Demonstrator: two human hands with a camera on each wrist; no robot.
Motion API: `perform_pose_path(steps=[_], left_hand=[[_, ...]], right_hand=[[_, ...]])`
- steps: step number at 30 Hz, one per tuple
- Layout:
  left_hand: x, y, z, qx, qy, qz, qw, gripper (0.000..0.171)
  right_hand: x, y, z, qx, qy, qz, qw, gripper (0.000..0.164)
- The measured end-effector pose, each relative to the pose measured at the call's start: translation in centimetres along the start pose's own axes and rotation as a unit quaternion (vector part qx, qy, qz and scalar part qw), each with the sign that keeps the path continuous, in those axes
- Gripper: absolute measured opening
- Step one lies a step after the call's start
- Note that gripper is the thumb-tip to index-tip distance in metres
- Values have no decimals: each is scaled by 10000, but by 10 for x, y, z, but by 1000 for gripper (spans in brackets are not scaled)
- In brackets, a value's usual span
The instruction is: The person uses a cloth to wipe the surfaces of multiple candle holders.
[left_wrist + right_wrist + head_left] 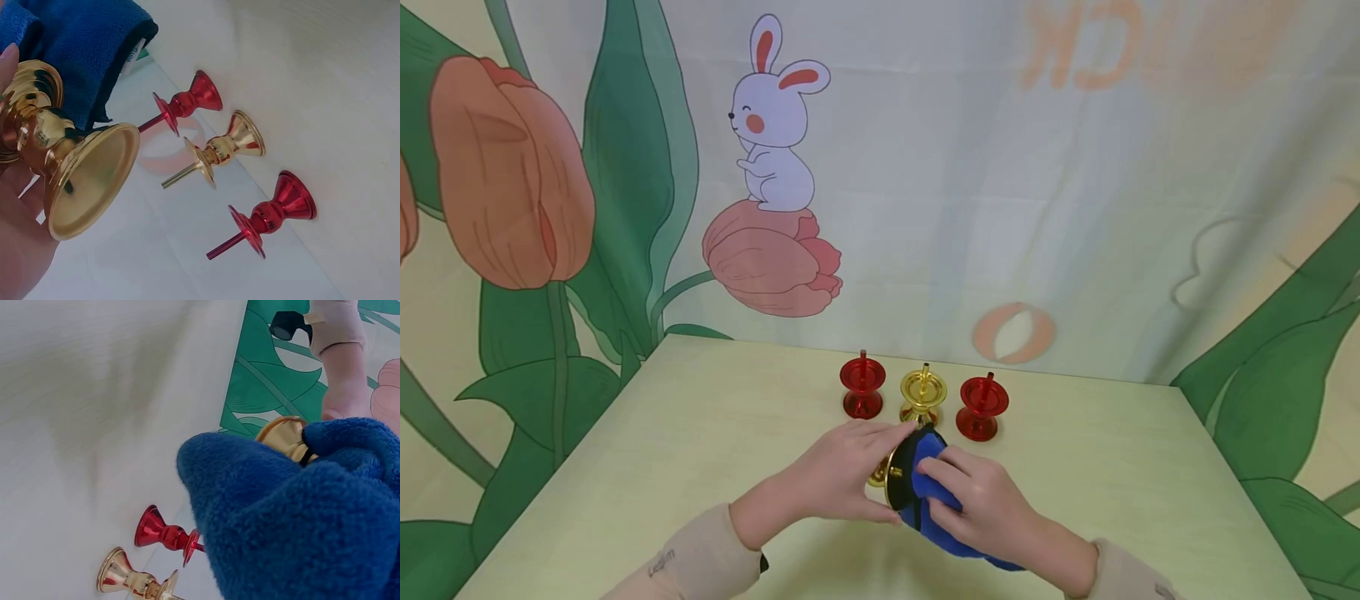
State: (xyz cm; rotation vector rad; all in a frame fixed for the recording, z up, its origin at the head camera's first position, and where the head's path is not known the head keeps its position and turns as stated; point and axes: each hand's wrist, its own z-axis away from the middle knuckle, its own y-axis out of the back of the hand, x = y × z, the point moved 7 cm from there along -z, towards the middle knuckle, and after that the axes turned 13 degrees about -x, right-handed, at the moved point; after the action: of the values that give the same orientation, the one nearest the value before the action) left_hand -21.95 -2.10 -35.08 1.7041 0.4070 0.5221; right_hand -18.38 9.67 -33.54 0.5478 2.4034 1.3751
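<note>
A gold candle holder (94, 181) is in my left hand (842, 473), held tilted above the table with its flared base facing the left wrist camera. Fingers and thumb of that hand spread around its sides. My right hand (988, 504) grips a blue cloth (281, 519) with dark edging, bunched against the held candle holder's dish end. Part of the cloth hangs below the right hand in the head view. The cloth hides much of the candle holder in the right wrist view, and the right fingers are covered there.
Behind the hands stand a red candle holder (862, 405), another gold candle holder (922, 390) and a second red candle holder (977, 425), upright in a row on the pale table (722, 417). A printed curtain (910, 167) with a rabbit and tulips hangs behind the table's far edge.
</note>
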Motion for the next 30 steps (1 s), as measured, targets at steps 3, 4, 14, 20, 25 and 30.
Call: perform_pose_path(steps=[3, 4, 14, 20, 25, 30], left_hand=[[2, 2, -1, -59, -114, 213, 9997, 91], [2, 3, -2, -74, -133, 254, 9996, 90], [-1, -1, 3, -118, 157, 513, 9985, 82], [-9, 2, 6, 44, 898, 207, 9957, 83], [-9, 4, 5, 201, 1079, 59, 9939, 85], [-14, 2, 6, 68, 1455, 151, 9892, 88]], right_hand=[[1, 1, 2, 98, 98, -186, 9997, 26], [2, 1, 3, 127, 121, -280, 9995, 26], [16, 4, 4, -265, -693, -985, 9924, 26], [24, 20, 2, -61, -1237, -583, 9906, 30], [20, 35, -3, 210, -1018, -101, 9945, 32], [21, 48, -5, 489, -973, -175, 9939, 34]])
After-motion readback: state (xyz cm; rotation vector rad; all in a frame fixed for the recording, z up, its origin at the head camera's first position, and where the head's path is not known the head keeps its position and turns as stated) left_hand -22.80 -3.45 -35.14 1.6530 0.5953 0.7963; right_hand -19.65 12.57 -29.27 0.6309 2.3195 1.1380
